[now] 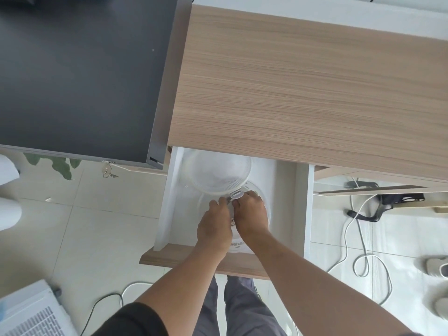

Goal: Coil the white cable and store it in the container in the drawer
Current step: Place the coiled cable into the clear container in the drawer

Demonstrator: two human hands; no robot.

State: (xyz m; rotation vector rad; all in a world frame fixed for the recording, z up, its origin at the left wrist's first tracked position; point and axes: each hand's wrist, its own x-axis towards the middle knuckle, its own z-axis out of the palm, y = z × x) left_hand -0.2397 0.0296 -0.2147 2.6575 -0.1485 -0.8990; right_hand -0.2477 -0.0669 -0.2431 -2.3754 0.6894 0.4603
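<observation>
1. Head view: your left hand [213, 226] and right hand [249, 214] are both down inside the open drawer [286, 214], knuckles up, fingertips meeting over the clear round container [265, 214] that sits on the drawer floor.
2. The fingers of both hands curl inward around something small between them. I cannot tell from here whether it is the white cable or the container's latch, because the hands cover it.
3. The container's lid [218, 170] stands tipped back toward the rear of the drawer, its clear latch tab [236, 195] just beyond your fingertips. It looks hinged or leaned open, so keep it from dropping onto your knuckles.
4. Of the white cable itself, almost nothing shows. A faint loop seems to lie under your hands inside the container, but that is a guess. Judge by feel: the coil should lie flat against the bottom, with no loop riding up over the rim.
5. Press the coil down with flat fingers before you let go, since a springy cable tends to unwind and lift once it is released.
6. Tuck the plug ends inside the ring so the lid can seat all the way round.
7. A loose white cord [349, 238] trails on the floor to your right, well apart from the drawer. Leave it out of this step.
</observation>
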